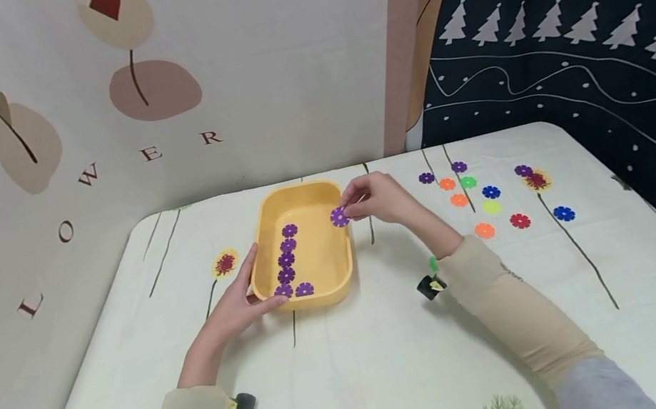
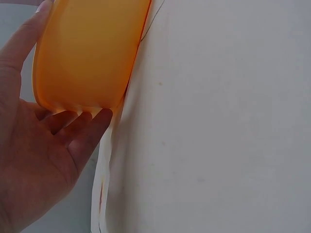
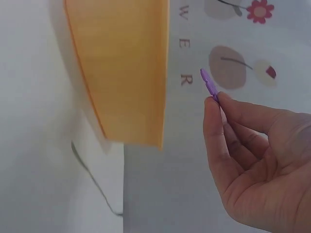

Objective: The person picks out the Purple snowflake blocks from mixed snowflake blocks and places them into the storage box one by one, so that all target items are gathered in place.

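Observation:
A yellow plastic tray [image 1: 324, 295] stands on the table. Inside it several purple snowflake discs [image 1: 286, 259] form a line along the left, with one more beside the line's near end. My left hand [image 1: 241, 306] holds the tray at its near left corner, thumb over the near rim and fingers along the side; in the left wrist view its fingertips lie against the tray wall [image 2: 92, 58]. Between thumb and forefinger, my right hand [image 1: 381, 199] pinches another purple snowflake disc [image 1: 339, 217] above the tray's right rim. The right wrist view shows this disc [image 3: 209, 85] edge-on.
Right of the tray lie loose snowflake discs: several orange ones such as an orange disc [image 1: 484, 231], a red disc [image 1: 520, 221], blue discs [image 1: 564, 214], a green disc [image 1: 468, 182], a yellow disc [image 1: 491, 207] and purple discs [image 1: 458, 167]. A printed cloth [image 1: 290, 59] hangs behind the table.

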`<state>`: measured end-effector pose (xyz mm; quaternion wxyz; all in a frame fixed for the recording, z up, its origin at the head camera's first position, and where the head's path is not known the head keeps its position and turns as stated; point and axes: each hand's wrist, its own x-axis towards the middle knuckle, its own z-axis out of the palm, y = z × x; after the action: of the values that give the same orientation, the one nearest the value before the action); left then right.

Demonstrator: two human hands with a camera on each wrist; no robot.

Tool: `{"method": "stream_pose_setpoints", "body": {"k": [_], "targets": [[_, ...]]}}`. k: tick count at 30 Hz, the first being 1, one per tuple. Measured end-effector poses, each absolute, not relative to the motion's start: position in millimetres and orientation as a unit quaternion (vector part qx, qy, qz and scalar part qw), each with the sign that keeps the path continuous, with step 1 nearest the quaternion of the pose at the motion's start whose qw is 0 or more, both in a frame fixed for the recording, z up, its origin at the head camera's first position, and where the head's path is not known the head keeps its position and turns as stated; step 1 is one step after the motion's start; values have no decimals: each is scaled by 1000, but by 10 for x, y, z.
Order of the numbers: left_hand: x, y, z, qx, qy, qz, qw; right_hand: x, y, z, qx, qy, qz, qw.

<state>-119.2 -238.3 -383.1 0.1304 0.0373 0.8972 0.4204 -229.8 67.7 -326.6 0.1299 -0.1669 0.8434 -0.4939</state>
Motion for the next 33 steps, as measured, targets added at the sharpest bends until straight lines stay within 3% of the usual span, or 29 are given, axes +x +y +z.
{"method": "stream_pose_setpoints", "body": {"k": [18, 33], "targets": [[-1195, -2378, -3840, 33, 904, 404, 132, -2167, -10, -3524, -260, 839, -453, 153], [-1188, -2382, -3827, 41, 901, 411, 134, -2095, -241, -3634, -305, 914, -249, 96]]}}
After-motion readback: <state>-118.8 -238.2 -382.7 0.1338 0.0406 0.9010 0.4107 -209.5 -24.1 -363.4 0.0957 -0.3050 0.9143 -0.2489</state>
